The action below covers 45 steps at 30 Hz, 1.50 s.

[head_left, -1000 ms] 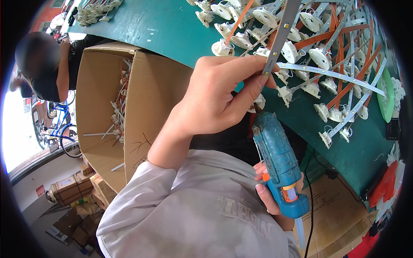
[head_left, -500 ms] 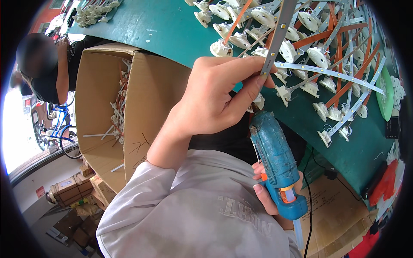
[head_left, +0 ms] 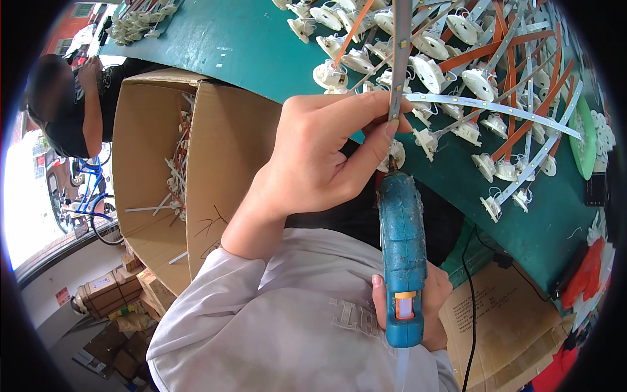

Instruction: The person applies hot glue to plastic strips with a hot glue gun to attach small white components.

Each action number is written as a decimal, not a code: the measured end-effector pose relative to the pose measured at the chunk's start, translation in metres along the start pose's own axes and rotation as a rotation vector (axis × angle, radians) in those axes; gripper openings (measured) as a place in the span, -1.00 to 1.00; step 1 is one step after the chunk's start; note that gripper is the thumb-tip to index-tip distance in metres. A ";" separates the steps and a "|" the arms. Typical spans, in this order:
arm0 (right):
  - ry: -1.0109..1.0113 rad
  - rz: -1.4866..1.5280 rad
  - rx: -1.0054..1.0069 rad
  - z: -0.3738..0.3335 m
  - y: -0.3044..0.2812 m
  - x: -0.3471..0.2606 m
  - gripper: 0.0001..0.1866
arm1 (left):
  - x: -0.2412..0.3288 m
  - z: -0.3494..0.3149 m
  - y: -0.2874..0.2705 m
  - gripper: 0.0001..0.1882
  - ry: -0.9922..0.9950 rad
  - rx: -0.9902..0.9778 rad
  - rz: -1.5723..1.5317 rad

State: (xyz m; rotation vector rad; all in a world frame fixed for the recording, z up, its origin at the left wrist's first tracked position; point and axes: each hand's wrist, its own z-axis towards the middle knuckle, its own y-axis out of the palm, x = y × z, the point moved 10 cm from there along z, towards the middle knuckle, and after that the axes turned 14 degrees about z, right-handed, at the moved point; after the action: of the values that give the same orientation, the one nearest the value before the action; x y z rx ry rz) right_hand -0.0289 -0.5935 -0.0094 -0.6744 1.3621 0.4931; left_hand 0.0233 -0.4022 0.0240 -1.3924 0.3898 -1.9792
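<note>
Pinched between the thumb and fingers of my left hand [head_left: 320, 153] is a narrow LED strip [head_left: 401, 46], which stretches away over the table. My right hand [head_left: 435, 300] is wrapped round the handle of a blue hot glue gun [head_left: 401, 228], mostly hidden behind it. A clear glue stick [head_left: 402, 366] sticks out of the gun's rear. Its nozzle points up, just below my left fingertips, beside a round white fitting [head_left: 396, 155]. Whether the nozzle touches anything, I cannot tell.
Many white round fittings with strips and orange bands [head_left: 480, 85] cover the green table [head_left: 228, 52]. A large cardboard box [head_left: 228, 124] holding strips stands to the left. A black cable [head_left: 469, 294] hangs at the right. Another person [head_left: 72, 108] sits at the far left.
The glue gun has swung more upright and its rear has moved left, with my right hand following. My left hand and the LED strip have shifted slightly left.
</note>
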 end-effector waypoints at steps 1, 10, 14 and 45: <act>0.000 0.000 -0.001 -0.001 0.000 0.000 -0.45 | 0.000 0.000 -0.001 -0.79 0.005 0.007 -0.005; 0.086 -0.010 0.059 -0.005 -0.006 0.018 -0.73 | 0.002 -0.001 -0.001 -0.79 0.037 -0.011 -0.011; -0.054 0.135 0.148 -0.009 -0.010 0.012 -0.76 | -0.002 -0.001 -0.001 -0.79 0.004 -0.002 -0.029; -0.114 0.207 0.138 -0.005 -0.009 0.017 -0.73 | -0.003 -0.002 0.000 -0.78 0.018 -0.006 -0.054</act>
State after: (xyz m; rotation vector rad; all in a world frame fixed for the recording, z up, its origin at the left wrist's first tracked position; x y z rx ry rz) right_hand -0.0240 -0.6046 -0.0253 -0.3883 1.3505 0.5874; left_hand 0.0218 -0.4008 0.0211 -1.4034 0.3704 -2.0366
